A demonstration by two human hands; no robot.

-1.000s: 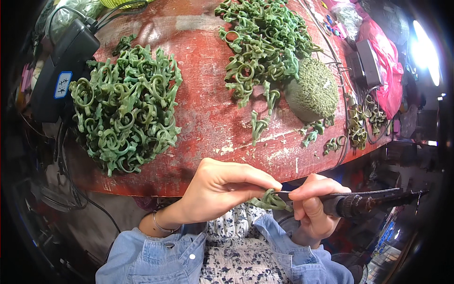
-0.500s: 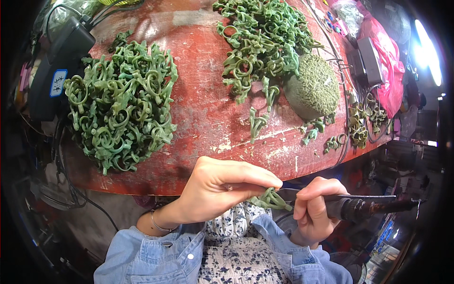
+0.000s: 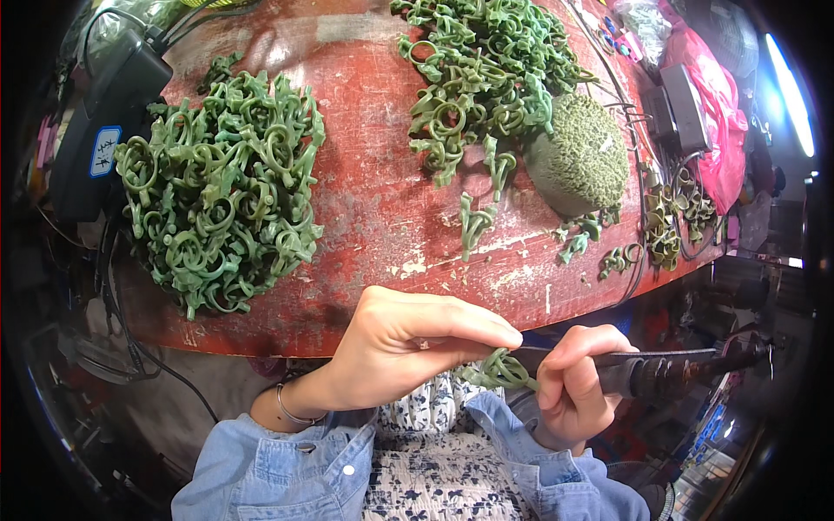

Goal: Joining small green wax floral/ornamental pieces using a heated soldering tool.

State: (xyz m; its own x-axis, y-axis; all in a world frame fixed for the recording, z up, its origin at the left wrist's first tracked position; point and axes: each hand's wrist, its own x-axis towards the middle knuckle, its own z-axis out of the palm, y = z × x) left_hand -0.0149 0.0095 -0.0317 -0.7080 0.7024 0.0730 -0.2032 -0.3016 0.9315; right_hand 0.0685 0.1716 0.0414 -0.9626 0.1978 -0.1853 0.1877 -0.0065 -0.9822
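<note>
My left hand (image 3: 404, 347) is closed, thumb and fingers pinching a small green waxy ring piece (image 3: 502, 369) just past the table's front edge. The piece's loop faces my right hand (image 3: 580, 382), whose fingers are curled around a long, thin, dark blade-like tool (image 3: 665, 356). Its flat left end reaches close to the ring piece and my left fingertips; whether they touch, I cannot tell. Behind my right hand lies a dark, thick cylinder (image 3: 647, 379); my fingers hide how it meets the tool.
A heap of similar green ring pieces (image 3: 217, 200) covers the left of the red worn table (image 3: 365, 200). Another heap (image 3: 495, 78) lies at the back, beside a rough green block (image 3: 578, 156). Cables, a black device (image 3: 109, 130) and a pink bag (image 3: 712, 130) line the sides.
The blade-like tool has turned, showing more of its flat face, and its end now shows beside the ring piece. The ring piece has tilted slightly. My left hand has hardly moved.
</note>
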